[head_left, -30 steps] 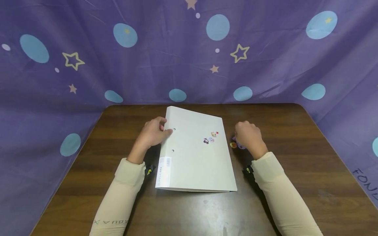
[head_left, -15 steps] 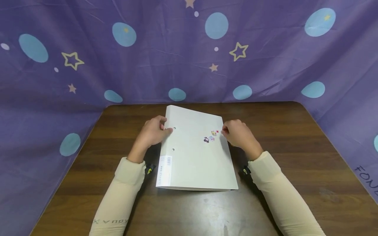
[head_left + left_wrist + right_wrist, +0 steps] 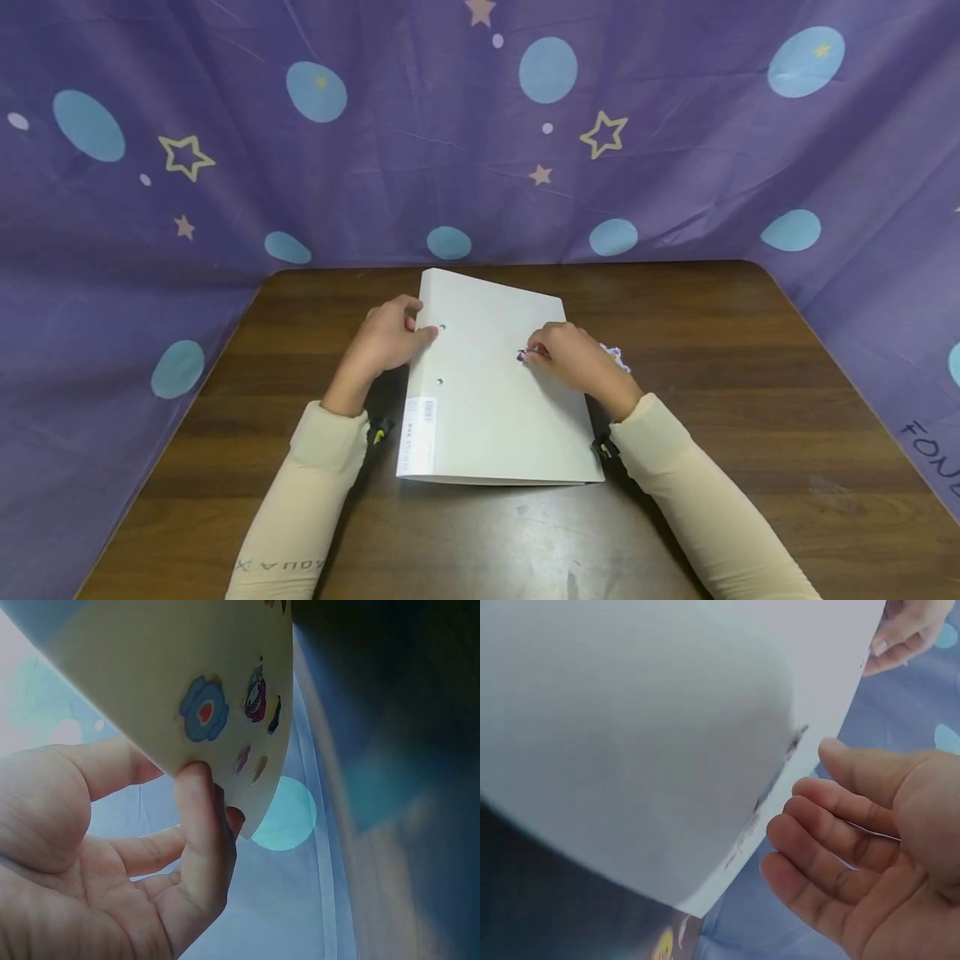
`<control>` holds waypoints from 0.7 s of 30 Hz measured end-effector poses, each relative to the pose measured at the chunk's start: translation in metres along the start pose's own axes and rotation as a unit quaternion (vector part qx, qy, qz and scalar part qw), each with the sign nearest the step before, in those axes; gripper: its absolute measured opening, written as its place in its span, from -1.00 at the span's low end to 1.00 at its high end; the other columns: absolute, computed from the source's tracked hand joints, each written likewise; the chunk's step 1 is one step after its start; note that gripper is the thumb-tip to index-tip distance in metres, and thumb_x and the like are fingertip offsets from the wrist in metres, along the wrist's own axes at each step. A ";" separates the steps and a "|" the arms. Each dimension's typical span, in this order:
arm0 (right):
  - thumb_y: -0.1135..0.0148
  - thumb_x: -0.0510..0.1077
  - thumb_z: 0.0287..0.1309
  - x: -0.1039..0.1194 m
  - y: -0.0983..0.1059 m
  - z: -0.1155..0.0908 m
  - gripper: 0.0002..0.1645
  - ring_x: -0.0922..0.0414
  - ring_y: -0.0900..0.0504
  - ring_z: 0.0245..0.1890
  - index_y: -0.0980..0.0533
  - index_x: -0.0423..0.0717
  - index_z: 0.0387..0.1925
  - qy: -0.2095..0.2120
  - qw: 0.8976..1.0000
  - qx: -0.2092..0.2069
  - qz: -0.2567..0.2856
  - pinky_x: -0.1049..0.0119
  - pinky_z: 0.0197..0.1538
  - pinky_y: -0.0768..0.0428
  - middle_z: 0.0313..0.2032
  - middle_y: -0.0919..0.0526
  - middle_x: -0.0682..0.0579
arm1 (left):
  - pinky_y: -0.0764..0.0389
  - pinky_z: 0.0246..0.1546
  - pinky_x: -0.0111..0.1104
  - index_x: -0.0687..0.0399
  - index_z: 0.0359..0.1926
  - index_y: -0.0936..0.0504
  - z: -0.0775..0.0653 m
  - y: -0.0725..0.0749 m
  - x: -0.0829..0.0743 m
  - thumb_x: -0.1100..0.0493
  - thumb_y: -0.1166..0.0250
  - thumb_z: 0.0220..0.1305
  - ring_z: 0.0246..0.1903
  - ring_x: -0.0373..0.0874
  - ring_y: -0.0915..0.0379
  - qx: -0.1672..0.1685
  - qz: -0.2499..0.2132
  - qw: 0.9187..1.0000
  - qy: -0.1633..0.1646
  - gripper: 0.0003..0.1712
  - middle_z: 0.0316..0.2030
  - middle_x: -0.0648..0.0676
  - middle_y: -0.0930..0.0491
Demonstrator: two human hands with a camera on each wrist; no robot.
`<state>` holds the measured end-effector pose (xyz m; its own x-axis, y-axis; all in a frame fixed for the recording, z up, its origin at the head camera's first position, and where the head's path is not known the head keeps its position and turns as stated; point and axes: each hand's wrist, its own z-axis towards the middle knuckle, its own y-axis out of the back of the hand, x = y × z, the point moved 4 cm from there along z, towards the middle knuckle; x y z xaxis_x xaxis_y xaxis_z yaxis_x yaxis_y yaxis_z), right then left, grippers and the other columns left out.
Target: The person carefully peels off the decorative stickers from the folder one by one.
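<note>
A white clip file folder [image 3: 495, 400] lies closed on the table, its labelled spine to the left. My left hand [image 3: 391, 333] grips the spine edge near its upper end. In the left wrist view, stickers such as a blue flower [image 3: 203, 709] show on the folder beside that hand. My right hand [image 3: 577, 360] is over the right part of the cover, fingertips at a small dark sticker [image 3: 521, 356]; other cover stickers are hidden beneath it. The right wrist view shows its fingers loosely bent, the thumb apart, with nothing visible between them.
Loose stickers [image 3: 617, 357] lie on the table to the right of the folder, partly behind my right hand. The brown wooden table [image 3: 750, 400] ends at a purple curtain [image 3: 480, 183] with stars and blue ovals.
My right hand has moved left from the loose stickers on the table, across the folder's right edge, onto the cover stickers. The left hand and the folder have stayed in place.
</note>
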<state>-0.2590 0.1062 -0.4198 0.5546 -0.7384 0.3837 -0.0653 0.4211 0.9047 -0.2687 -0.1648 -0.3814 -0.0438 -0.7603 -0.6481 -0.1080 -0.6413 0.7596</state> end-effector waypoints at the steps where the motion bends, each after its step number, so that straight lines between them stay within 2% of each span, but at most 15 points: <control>1: -0.38 -0.16 0.31 0.001 -0.002 0.001 -0.86 0.15 -0.53 -0.37 -0.72 -0.17 -0.20 0.003 1.000 0.004 -0.002 0.21 -0.26 -0.58 -0.36 -0.66 0.05 | -0.62 -0.45 -0.29 0.27 0.36 -0.41 0.000 0.000 0.000 0.06 -0.37 0.36 -0.37 -0.01 -0.45 0.000 0.001 1.000 -0.001 -0.33 -0.23 0.15 -0.46; 7: -0.39 -0.13 0.32 0.007 -0.006 0.002 -0.88 0.15 -0.45 -0.40 -0.66 -0.08 -0.34 0.022 0.999 0.011 -0.025 0.23 -0.29 -0.49 -0.41 -0.59 0.09 | -0.61 -0.44 -0.28 0.27 0.36 -0.41 0.000 0.001 -0.001 0.06 -0.37 0.37 -0.37 -0.01 -0.44 -0.001 0.004 1.000 -0.001 -0.33 -0.24 0.15 -0.46; 10: -0.39 -0.15 0.31 0.007 -0.007 0.001 -0.86 0.15 -0.48 -0.41 -0.64 -0.07 -0.38 0.022 0.999 0.010 -0.036 0.22 -0.29 -0.51 -0.42 -0.59 0.09 | -0.61 -0.43 -0.28 0.27 0.37 -0.41 0.000 0.001 -0.001 0.05 -0.37 0.37 -0.37 -0.01 -0.44 -0.001 0.007 1.000 -0.001 -0.33 -0.24 0.15 -0.45; 15: -0.41 -0.15 0.30 0.007 -0.007 0.000 -0.91 0.13 -0.60 -0.35 -0.71 -0.09 -0.31 0.017 0.999 0.004 -0.047 0.20 -0.23 -0.62 -0.37 -0.67 0.07 | -0.61 -0.42 -0.28 0.27 0.37 -0.41 0.001 0.000 -0.001 0.06 -0.36 0.37 -0.35 -0.01 -0.44 -0.001 0.006 1.000 -0.002 -0.34 -0.23 0.15 -0.46; 21: -0.38 -0.23 0.31 0.011 -0.005 -0.001 -0.93 0.06 -0.72 -0.22 -0.74 -0.10 -0.22 0.034 0.998 -0.005 -0.061 0.16 -0.17 -0.69 -0.26 -0.75 0.03 | -0.60 -0.42 -0.28 0.27 0.36 -0.41 0.001 0.000 -0.001 0.06 -0.36 0.37 -0.35 -0.01 -0.44 -0.002 0.007 1.000 0.000 -0.34 -0.23 0.15 -0.46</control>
<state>-0.2521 0.0963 -0.4204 0.6134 -0.7470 0.2564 0.0142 0.3351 0.9421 -0.2697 -0.1637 -0.3812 -0.0457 -0.7694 -0.6372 -0.1043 -0.6307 0.7690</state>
